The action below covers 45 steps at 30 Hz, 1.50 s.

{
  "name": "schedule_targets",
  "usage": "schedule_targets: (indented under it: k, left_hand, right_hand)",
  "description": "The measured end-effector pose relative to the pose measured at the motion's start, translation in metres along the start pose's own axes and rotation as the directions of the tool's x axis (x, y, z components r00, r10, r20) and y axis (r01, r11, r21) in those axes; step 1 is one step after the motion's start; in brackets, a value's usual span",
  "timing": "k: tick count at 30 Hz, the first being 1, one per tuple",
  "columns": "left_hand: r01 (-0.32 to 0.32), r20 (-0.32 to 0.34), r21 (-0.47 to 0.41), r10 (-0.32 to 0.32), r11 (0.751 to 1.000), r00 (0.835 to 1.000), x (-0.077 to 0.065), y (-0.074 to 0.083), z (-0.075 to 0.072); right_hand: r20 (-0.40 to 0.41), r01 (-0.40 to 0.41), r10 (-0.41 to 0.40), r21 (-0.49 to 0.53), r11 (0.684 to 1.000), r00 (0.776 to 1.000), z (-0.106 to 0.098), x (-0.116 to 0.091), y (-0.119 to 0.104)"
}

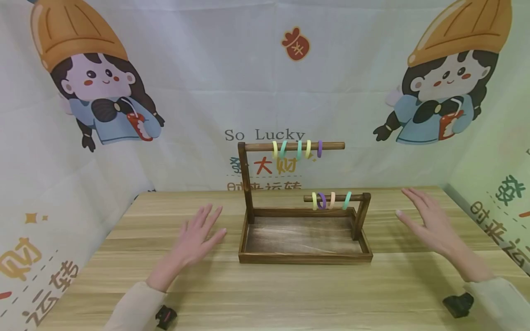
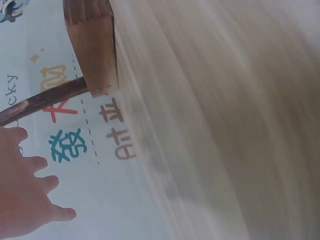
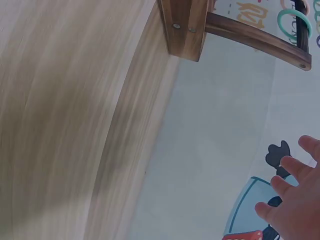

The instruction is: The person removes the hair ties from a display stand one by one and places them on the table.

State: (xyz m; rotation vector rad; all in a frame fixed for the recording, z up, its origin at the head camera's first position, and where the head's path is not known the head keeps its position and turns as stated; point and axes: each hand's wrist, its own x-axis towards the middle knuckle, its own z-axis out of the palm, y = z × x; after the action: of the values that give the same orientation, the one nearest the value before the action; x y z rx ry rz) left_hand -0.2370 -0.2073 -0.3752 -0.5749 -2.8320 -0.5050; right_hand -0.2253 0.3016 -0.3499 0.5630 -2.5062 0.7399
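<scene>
A dark wooden rack [image 1: 305, 258] with a tray base stands on the table between my two hands. Several rings in yellow, teal and purple hang on its upper bar [image 1: 334, 145], the purple ring [image 1: 320, 149] nearest the free end. The shorter lower bar [image 1: 357, 197] carries yellow, purple, peach and teal rings, with the teal ring [image 1: 347, 201] closest to its post. My left hand [image 1: 194, 241] is held left of the rack, fingers spread and holding nothing. To the right of the rack, my right hand [image 1: 432, 227] also has its fingers extended, with nothing in it.
The wooden table [image 1: 273, 299] reaches back to a printed white cloth [image 1: 198, 82] with cartoon figures and lettering, which also covers both sides. A small black object [image 1: 166, 317] shows by the left sleeve, another black object [image 1: 458, 305] by the right sleeve.
</scene>
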Motion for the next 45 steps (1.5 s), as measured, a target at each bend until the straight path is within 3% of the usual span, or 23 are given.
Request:
schedule_targets:
  k: [5,9,16,21,26,30,35,40,45]
  left_hand:
    - [-0.03,-0.04,-0.138,0.025,0.99,0.999,0.002,0.008,0.001]
    - [-0.063,-0.062,-0.268,0.048,0.961,0.997,0.003,0.015,0.004]
    - [-0.096,-0.083,-0.498,0.063,0.862,0.995,0.008,0.025,0.012]
    - [-0.113,-0.103,-0.607,0.064,0.786,0.993,0.013,0.035,0.019]
    - [-0.079,-0.062,-0.682,0.05,0.727,0.997,0.019,0.044,0.023]
    - [-0.045,-0.014,-0.704,0.05,0.709,0.999,0.024,0.051,0.026]
    - [-0.038,0.012,-0.696,0.064,0.717,0.998,0.032,0.06,0.028]
    - [-0.055,0.025,-0.712,0.104,0.7,0.994,0.036,0.077,0.018]
    - [-0.03,0.072,-0.723,0.118,0.69,0.99,0.039,0.091,0.009]
  right_hand:
    - [-0.002,-0.046,0.046,0.123,0.991,0.999,0.003,0.0,-0.006]
    - [0.003,-0.096,0.097,0.195,0.976,0.995,0.006,-0.001,-0.009]
    - [-0.007,-0.129,0.138,0.297,0.946,0.99,0.012,0.0,-0.014]
    - [-0.011,-0.149,0.163,0.338,0.929,0.987,0.016,0.001,-0.017]
    - [0.018,-0.182,0.187,0.347,0.92,0.982,0.019,0.004,-0.018]
    - [0.034,-0.189,0.19,0.348,0.918,0.981,0.02,0.008,-0.019]
    - [0.054,-0.193,0.186,0.35,0.917,0.981,0.022,0.016,-0.021]
    - [0.08,-0.198,0.182,0.338,0.92,0.98,0.025,0.023,-0.023]
    - [0.094,-0.196,0.174,0.332,0.923,0.98,0.028,0.028,-0.025]
